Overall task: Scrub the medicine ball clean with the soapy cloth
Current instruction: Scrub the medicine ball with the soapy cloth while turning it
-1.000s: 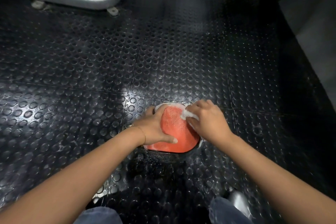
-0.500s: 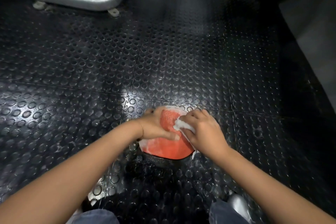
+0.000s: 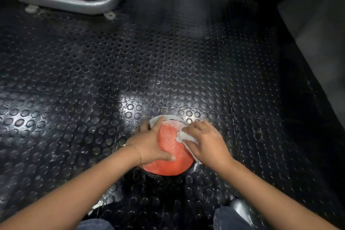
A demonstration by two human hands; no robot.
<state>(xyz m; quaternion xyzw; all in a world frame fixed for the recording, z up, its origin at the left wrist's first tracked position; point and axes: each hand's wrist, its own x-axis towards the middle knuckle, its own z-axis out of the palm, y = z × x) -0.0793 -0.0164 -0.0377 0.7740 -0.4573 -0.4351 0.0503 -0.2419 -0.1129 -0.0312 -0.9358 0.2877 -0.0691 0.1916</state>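
Round orange textured medicine ball [image 3: 169,164] is sitting on the black studded rubber floor [image 3: 168,61]. Left hand [image 3: 151,145] is gripping the ball's left side, thumb lying across its near face. Right hand [image 3: 207,144] is sitting on the ball's right side, holding the crumpled white cloth [image 3: 183,136] against the ball's upper right. Grey tubular metal frame [image 3: 74,3] is standing well behind the ball, off to its left. Blue denim knees [image 3: 227,216] are sitting in front of the ball.
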